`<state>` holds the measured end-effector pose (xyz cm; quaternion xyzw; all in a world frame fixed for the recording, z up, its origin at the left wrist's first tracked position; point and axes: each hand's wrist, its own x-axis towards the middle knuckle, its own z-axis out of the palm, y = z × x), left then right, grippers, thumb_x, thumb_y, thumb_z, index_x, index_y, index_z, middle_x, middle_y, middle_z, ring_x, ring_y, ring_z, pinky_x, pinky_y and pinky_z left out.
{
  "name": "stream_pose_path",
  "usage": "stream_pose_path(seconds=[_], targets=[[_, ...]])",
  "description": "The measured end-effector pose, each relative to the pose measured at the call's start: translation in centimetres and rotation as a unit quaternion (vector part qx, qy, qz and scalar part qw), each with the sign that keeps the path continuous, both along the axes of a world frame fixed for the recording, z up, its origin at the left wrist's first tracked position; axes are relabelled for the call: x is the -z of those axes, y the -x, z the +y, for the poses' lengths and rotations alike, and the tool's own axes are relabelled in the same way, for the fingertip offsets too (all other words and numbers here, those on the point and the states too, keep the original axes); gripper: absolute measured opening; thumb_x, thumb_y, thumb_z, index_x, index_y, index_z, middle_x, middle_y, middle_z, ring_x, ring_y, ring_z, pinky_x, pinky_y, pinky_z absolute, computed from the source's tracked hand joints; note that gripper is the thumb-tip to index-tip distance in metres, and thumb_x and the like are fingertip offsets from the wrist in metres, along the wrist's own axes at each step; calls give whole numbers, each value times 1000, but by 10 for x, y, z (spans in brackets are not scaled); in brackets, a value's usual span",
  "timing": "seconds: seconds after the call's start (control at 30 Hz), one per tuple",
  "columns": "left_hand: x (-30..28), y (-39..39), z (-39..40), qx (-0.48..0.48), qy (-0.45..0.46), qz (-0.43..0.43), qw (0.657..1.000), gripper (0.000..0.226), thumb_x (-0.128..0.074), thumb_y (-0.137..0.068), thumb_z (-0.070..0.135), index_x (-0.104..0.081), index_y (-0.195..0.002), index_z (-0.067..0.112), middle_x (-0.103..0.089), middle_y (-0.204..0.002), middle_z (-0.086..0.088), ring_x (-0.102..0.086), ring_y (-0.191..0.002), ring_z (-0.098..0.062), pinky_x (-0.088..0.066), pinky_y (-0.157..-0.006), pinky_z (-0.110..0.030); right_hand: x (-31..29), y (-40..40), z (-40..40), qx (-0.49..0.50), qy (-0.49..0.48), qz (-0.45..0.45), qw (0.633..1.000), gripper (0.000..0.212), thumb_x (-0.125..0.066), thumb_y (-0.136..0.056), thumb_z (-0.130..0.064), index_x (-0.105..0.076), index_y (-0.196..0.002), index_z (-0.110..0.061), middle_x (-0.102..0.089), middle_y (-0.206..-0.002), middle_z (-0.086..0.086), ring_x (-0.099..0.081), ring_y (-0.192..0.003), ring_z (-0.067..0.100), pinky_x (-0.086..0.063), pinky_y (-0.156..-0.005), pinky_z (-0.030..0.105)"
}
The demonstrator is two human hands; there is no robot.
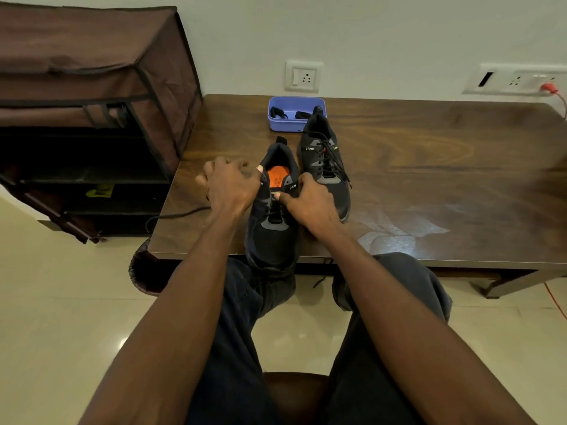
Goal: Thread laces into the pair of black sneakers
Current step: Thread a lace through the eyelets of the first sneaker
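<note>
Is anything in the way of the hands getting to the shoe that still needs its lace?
Nothing visible is. Both hands are already on the near sneaker: the left hand holds its left side by the opening, and the right hand pinches at the eyelets. The laced sneaker and the blue box sit beyond, out of the way.

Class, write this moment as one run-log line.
near sneaker: lacing under way | left hand: grips its left side | right hand: pinches at eyelets | far sneaker: laced | tray: behind
</note>
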<state>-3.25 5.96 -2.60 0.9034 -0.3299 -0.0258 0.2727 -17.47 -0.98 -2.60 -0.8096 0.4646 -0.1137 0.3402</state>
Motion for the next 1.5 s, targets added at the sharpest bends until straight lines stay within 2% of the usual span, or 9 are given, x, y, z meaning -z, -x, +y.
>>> stream_pose_path(seconds=[0.1,0.2,0.47,0.6,0.77,0.9,1.13,1.37,1.5], targets=[[-2,7,1,61,13,171,983,39,-64,-86,54,-73,-93,17,-70,-82,3,-64,-70,-5,-48,-65,-20,1,-3,2,-20,14,2,1000,49,-64,-91,-36,-43,-130,-15,-64,-118,13,-60,-110,34,-49,-86,41],[-7,10,2,85,-3,221,972,25,-73,-83,33,-68,-71,12,-66,-64,-2,-56,-42,2,-36,-38,-12,-3,-2,1,-43,35,6,998,45,-56,-95,-27,-37,-133,-11,-62,-113,17,-60,-103,35,-42,-74,37],[-10,-4,7,56,43,299,952,27,-68,-82,16,-67,-86,-11,-61,-71,-18,-58,-67,-25,-51,-69,-39,-4,2,-13,-44,-9,-48,998,43,-43,-94,-12,-35,-135,-21,-61,-100,9,-59,-89,30,-44,-75,40],[-14,4,10,53,52,311,947,30,-67,-87,15,-66,-91,-14,-70,-84,-26,-65,-63,-24,-53,-47,-23,9,-4,-8,-65,-2,-47,997,38,-46,-97,-15,-56,-131,-28,-59,-123,9,-58,-108,29,-48,-89,42],[-12,6,9,58,57,344,935,21,-64,-92,18,-67,-81,0,-69,-79,-18,-62,-54,-18,-50,-41,-23,18,-10,1,-106,-11,-55,993,13,-67,-91,-21,-76,-96,-13,-45,-115,9,-53,-104,27,-49,-93,44],[-11,6,9,51,52,316,946,26,-64,-91,21,-69,-91,-5,-72,-80,-17,-59,-49,-14,-43,-38,-21,13,-5,11,-41,64,-98,992,11,-54,-96,-11,-64,-94,-9,-44,-139,7,-55,-108,28,-46,-90,42],[-13,6,12,40,41,304,951,27,-66,-88,28,-73,-80,3,-73,-74,-10,-54,-44,-13,-35,-36,-20,21,-6,1,248,-88,-201,943,15,-43,-88,0,-53,-96,-8,-56,-104,11,-52,-84,20,-35,-61,26],[-15,9,14,43,50,299,952,27,-66,-88,27,-70,-72,6,-70,-67,-8,-49,-36,-12,-31,-34,-18,39,-11,-8,-110,126,-105,980,26,-65,-87,-12,-71,-112,-13,-39,-140,7,-41,-129,24,-42,-107,39],[-14,9,14,49,51,291,954,29,-67,-88,26,-71,-79,-1,-73,-72,-11,-47,-35,-10,-32,-34,-18,39,-11,-4,-84,164,-89,979,21,-62,-89,-18,-69,-105,-6,-50,-130,0,-51,-117,19,-46,-99,43]])
